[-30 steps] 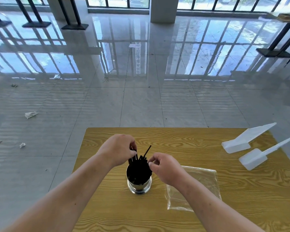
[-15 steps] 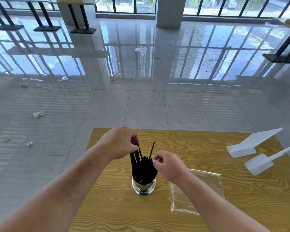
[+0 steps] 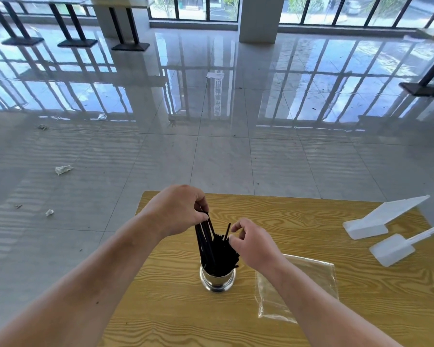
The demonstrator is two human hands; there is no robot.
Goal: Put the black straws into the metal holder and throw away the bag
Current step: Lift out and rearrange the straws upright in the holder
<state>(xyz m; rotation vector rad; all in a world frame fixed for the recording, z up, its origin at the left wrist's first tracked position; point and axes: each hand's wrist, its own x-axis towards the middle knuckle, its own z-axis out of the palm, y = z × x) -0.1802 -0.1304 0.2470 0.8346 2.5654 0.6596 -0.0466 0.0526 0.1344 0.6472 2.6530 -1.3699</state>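
Note:
A shiny metal holder (image 3: 218, 280) stands upright on the wooden table (image 3: 311, 216). A bundle of black straws (image 3: 217, 249) sticks out of it. My left hand (image 3: 178, 209) pinches the tops of a few straws and lifts them a little above the others. My right hand (image 3: 254, 242) hovers just right of the bundle with curled fingers, close to one thin straw that sticks up, holding nothing I can see. The clear plastic bag (image 3: 311, 279) lies flat on the table to the right of the holder, partly under my right forearm.
Two white plastic scoops (image 3: 376, 219) (image 3: 396, 249) lie at the table's right edge. Scraps of paper (image 3: 63, 169) litter the glossy tiled floor to the left. Black table legs and windows stand far behind.
My left hand has risen, drawing a few straws higher out of the bundle. My right hand has loosened its pinch and moved slightly away from the straws.

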